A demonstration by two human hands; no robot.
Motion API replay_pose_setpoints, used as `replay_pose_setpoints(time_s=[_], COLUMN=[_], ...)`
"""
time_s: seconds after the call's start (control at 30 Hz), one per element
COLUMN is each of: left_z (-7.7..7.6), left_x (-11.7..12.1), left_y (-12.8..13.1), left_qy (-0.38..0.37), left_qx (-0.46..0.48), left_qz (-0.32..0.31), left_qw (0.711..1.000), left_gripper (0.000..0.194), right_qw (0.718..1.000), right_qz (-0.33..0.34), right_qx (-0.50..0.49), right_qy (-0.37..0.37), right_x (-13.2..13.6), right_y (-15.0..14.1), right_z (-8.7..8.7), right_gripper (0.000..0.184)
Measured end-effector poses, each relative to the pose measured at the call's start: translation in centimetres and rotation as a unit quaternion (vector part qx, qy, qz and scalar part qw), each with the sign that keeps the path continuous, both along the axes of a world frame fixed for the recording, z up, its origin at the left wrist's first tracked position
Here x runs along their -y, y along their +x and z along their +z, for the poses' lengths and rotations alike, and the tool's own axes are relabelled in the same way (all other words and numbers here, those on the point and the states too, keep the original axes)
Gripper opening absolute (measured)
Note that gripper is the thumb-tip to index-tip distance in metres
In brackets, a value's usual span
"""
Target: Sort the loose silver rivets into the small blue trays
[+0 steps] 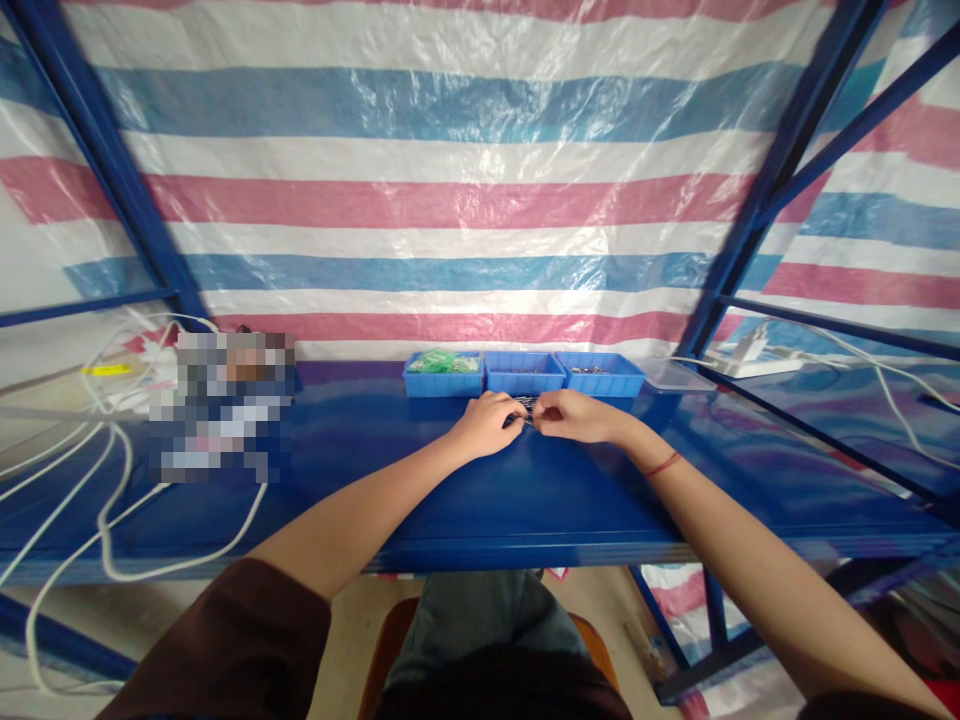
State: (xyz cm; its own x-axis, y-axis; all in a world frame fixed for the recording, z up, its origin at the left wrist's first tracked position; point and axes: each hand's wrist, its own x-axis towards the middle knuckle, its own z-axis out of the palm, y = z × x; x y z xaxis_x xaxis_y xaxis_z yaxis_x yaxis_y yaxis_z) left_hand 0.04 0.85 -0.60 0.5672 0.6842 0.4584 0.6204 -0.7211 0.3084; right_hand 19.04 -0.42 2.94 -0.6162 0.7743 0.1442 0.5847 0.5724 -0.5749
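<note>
My left hand [491, 424] and my right hand [576, 416] meet over the blue table [480, 510], just in front of the bins. Between them lies a small cluster of thin, shiny metal pieces [526, 403], too small to name. The left fingers are curled in a pinch at the left side of this cluster. On its right, my right thumb and fingers are pressed together too. Whatever sits between the fingertips is hidden. Behind the hands stand a blue bin with green packets [444, 385], a middle blue bin [525, 383] and a right blue bin with small metal parts [604, 385].
A clear plastic lid [681, 376] lies right of the bins. Farther right is a white power strip [754, 362] with cables. White cables [112, 500] loop over the table's left end beside a blurred pile. Blue metal posts [787, 170] frame the striped sheet [450, 200] behind.
</note>
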Motion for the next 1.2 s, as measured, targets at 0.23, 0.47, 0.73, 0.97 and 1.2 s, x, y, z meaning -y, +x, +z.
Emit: replay_pose_setpoints(time_s=[0.23, 0.47, 0.73, 0.97, 1.2], left_z=[0.5, 0.5, 0.4, 0.7, 0.7], left_x=[0.2, -0.2, -0.2, -0.3, -0.3], left_y=[0.5, 0.4, 0.5, 0.4, 0.3], left_qy=[-0.076, -0.140, -0.137, -0.075, -0.032], left_qx=[0.125, 0.169, 0.191, 0.232, 0.228], left_qz=[-0.057, -0.040, -0.053, 0.002, 0.015], left_qw=[0.988, 0.975, 0.970, 0.970, 0.973], left_gripper=[0.022, 0.024, 0.023, 0.016, 0.018], right_qw=[0.985, 0.973, 0.963, 0.954, 0.972], right_qz=[-0.034, -0.047, -0.064, -0.090, -0.095], right_qx=[-0.132, -0.225, -0.255, -0.249, -0.176], right_qy=[0.107, 0.034, 0.061, 0.140, 0.124], right_x=[-0.6, -0.5, -0.5, -1.0, -1.5], right_y=[-1.0, -2.2, -2.2, -1.5, -1.2], right_z=[-0.5, -1.0, -1.1, -0.7, -1.4], right_gripper=[0.023, 0.024, 0.028, 0.025, 0.026])
